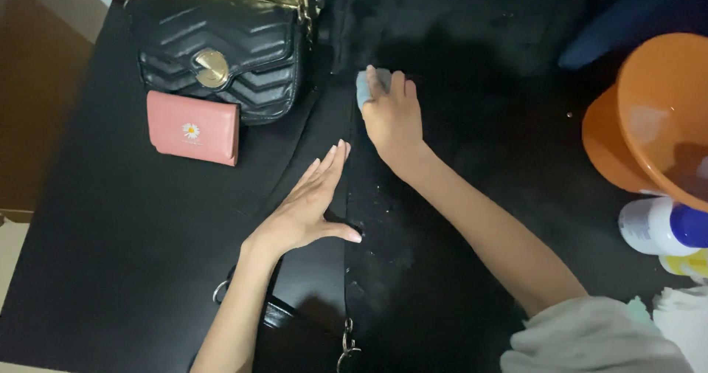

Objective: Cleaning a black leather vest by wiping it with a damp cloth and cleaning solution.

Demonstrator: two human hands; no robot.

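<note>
Grey sleeve bottom right, cut off by frame. My right hand presses fingers closed over a small blue sponge, mostly hidden, on a black bag w/ white specks; bag edges hard to tell from dark table. My left hand lies flat, fingers together, empty, on bag's left side. Pink wallet + quilted black purse upper left.

Small light-blue sponge pressed flat on black bag, mostly hidden under fingers; bag lies flat on table, dark, wet-speckled surface, metal clasp at near edge
</note>
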